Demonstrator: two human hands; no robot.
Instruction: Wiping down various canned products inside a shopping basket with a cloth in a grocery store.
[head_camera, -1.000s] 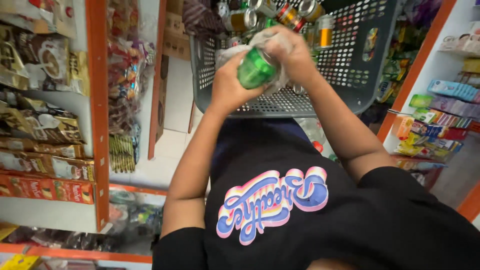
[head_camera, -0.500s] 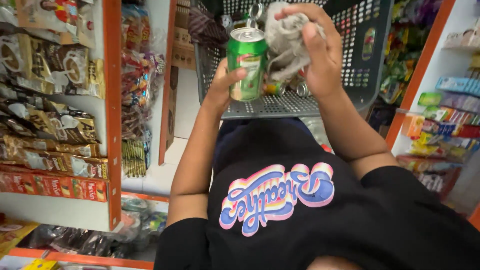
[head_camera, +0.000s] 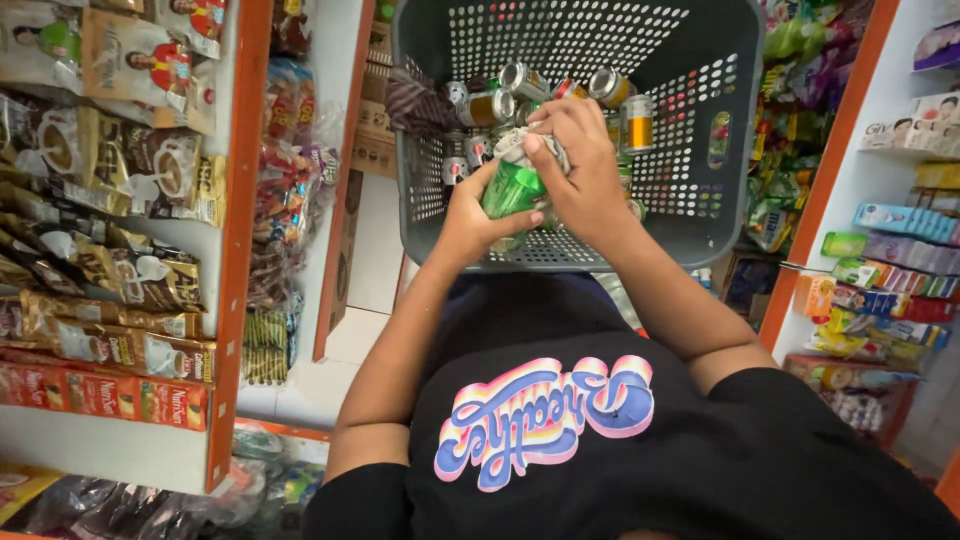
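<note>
Two bare hands meet over a grey basket, seen from a camera on the person's head looking down past a black printed shirt. Between them sits a green can, tilted, held above the basket's near edge.

Left hand: fingers curled around the can's lower body, thumb across its front, closed firmly on it. Right hand: pressed over the can's top end, fingers bunched on a pale grey cloth that is crumpled against the can. It grips the cloth, not the metal.

Inside the basket, further from the person, lie several more cans, silver, gold and orange, heaped against the far left wall beside a dark striped packet. The basket walls and floor are pierced with small holes.

Left of the aisle, orange-edged shelves carry rows of brown and gold sachet packs. Right of it, more shelves hold boxes and bright packets.

Handling, as a judgement: the can looks like a thin metal drinks can, stiff lengthwise but easy to dent if squeezed at the sides. Whether it is full cannot be told; if so it would be moderately heavy for its size. Its painted skin is smooth and likely slippery, more so if damp. The surest hold is a full wrap around the middle of the body, as the left hand has it, leaving the ends free for the cloth.
</note>
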